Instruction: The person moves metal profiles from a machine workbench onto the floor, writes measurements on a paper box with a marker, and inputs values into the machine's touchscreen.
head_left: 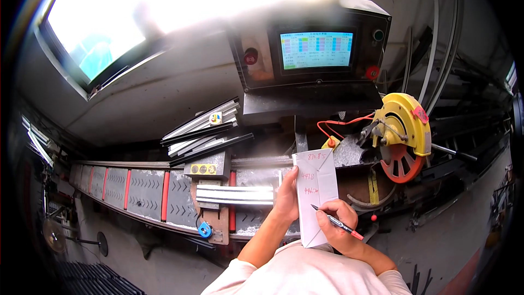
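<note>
My left hand [286, 199] grips the left edge of a long white piece of creased paper [316, 172], held upright in front of my chest. Red handwriting runs down its upper part. In my right hand [344, 213] is a black marker pen [341, 226] with a red end, pinched between the fingers. Its tip points up and left, at the middle of the paper; whether it touches cannot be made out. Behind my left forearm, shiny metal profiles [234, 194] lie across the roller conveyor [144, 194].
A yellow cut-off saw [406, 120] with an orange-red blade cover [403, 164] stands at right. A control panel with a lit screen [316, 49] is at the back. Metal strips [202, 125] are piled behind the conveyor. A blue tape measure [205, 230] hangs at its front edge.
</note>
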{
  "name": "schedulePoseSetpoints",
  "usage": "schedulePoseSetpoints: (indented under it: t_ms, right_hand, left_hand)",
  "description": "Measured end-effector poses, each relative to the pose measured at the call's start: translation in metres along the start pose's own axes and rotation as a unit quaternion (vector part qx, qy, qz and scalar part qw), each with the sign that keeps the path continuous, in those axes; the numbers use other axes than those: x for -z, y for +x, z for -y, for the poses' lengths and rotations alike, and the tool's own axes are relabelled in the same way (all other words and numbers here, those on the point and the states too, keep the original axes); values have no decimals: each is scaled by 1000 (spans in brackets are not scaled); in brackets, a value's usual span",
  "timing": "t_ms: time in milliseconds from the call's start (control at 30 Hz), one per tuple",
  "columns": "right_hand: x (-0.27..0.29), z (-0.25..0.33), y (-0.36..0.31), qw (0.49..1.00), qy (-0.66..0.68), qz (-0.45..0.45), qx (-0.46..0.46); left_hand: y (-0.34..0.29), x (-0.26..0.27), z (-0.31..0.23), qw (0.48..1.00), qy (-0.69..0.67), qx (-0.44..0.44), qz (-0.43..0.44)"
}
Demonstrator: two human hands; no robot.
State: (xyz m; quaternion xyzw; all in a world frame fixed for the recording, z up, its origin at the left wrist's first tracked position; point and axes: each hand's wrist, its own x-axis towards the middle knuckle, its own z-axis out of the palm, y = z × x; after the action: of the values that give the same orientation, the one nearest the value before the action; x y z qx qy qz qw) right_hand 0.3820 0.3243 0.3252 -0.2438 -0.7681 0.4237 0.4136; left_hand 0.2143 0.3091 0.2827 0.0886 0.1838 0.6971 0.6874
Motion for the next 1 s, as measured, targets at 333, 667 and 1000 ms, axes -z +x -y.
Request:
schedulePoseSetpoints:
  t_ms: [333,667,1000]
  right_hand:
    - [6,1,-2,1000,-1,7,1]
    - [20,-3,-11,1000,13,-5,-24]
    - [30,-13,-12,1000,21,-8,-7]
  left_hand:
    - [-1,-3,7,1000,-6,1,-3]
    - [1,-8,25,999,24,-12,-28]
    - [3,-15,34,999,5,-24,-33]
